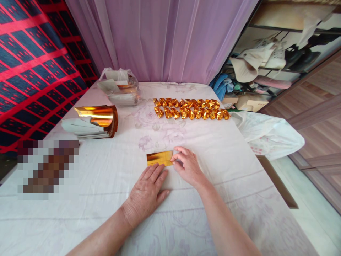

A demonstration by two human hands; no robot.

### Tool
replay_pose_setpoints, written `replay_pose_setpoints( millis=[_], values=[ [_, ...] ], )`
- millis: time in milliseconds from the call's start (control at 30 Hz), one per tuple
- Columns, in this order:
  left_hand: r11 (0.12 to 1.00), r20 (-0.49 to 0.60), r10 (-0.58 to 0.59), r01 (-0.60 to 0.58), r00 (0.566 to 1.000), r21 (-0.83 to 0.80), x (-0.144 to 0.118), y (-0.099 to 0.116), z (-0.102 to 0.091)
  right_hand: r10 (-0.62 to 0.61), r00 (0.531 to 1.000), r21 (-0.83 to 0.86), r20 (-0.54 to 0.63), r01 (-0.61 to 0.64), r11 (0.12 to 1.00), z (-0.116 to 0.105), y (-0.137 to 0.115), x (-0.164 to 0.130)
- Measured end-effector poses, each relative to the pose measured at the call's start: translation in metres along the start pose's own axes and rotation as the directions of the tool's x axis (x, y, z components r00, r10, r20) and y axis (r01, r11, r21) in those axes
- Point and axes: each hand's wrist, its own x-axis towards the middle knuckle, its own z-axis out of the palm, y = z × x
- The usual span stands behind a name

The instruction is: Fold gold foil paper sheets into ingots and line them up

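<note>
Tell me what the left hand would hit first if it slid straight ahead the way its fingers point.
The left hand points up and slightly right; its fingers already touch the gold foil sheet, so that comes first. Beyond lies bare cloth, then probably the folded gold pieces.

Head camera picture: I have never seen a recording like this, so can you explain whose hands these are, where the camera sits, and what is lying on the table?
There is no machine here. One camera sits on a person's head and looks forward and down, so both arms coming in from the bottom edge are that person's own.

The left hand lies flat on the white cloth, fingertips at the near edge of a small gold sheet. The right hand pinches that sheet's right end. The sheet lies flat on the cloth.

Farther back are two rows of folded gold pieces. To the left is a stack of sheets, its top gold one curled up, and behind it a clear bag. A white bag hangs off the right edge. A blurred patch hides part of the left side.
</note>
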Motion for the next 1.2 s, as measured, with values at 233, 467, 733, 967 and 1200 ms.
replay_pose_setpoints(
  millis=[233, 467, 733, 967, 1200],
  values=[
    [1.000, -0.011, 0.013, -0.013, 1.000, 0.024, 0.000, 0.000, 0.000, 0.000, 0.999, -0.003, -0.036, 0.000, 1.000, 0.002, -0.003, 0.000],
    [0.999, 0.007, 0.011, -0.011, 1.000, 0.033, 0.000, 0.000, 0.000, 0.046, 0.993, -0.073, -0.109, -0.054, 0.996, 0.006, -0.018, -0.001],
    [0.999, 0.006, 0.032, -0.032, 0.999, 0.034, 0.001, 0.000, -0.002, 0.049, 0.993, -0.102, -0.105, -0.060, 0.993, 0.008, -0.019, -0.001],
    [1.000, 0.015, 0.021, -0.021, 1.000, 0.012, 0.000, -0.001, -0.001, 0.052, 0.993, -0.099, -0.103, -0.062, 0.993, 0.006, -0.020, -0.001],
    [1.000, 0.018, 0.012, -0.012, 1.000, -0.011, -0.001, -0.002, -0.001, 0.049, 0.994, -0.102, -0.101, -0.059, 0.993, 0.007, -0.019, -0.001]
  ],
)
